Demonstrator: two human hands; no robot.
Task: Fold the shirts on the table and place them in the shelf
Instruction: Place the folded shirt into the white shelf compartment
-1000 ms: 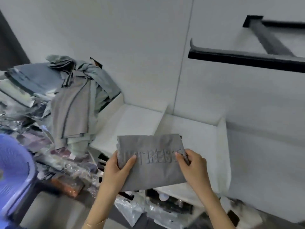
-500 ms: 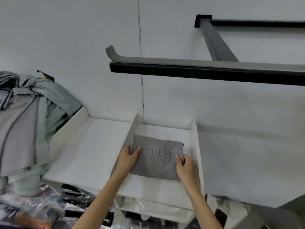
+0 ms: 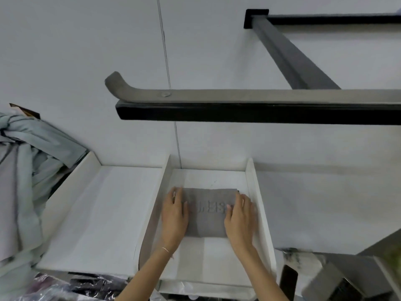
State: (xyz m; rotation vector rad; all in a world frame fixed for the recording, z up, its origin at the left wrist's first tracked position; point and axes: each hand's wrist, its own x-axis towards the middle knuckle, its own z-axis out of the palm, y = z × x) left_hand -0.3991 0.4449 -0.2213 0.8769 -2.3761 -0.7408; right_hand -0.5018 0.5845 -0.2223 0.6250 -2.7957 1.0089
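Left hand (image 3: pixel 174 216) lies flat on the left edge of the folded grey shirt (image 3: pixel 207 213), fingers straight, gripping nothing; right hand (image 3: pixel 239 216) likewise on the right edge. I note both had thumbs pinching the shirt half a second ago. The shirt now rests on the floor of the right compartment of the white shelf (image 3: pixel 252 187), possibly pushed further back. Loose grey clothing (image 3: pixel 26 170) hangs at left.

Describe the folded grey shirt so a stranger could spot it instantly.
Find the white open-fronted shelf unit against the wall, split into two compartments. In the right, narrower one lies the folded grey shirt, with the left hand and right hand resting flat on its ends. Unlike the loose pale clothes heap left, it bears raised lettering.
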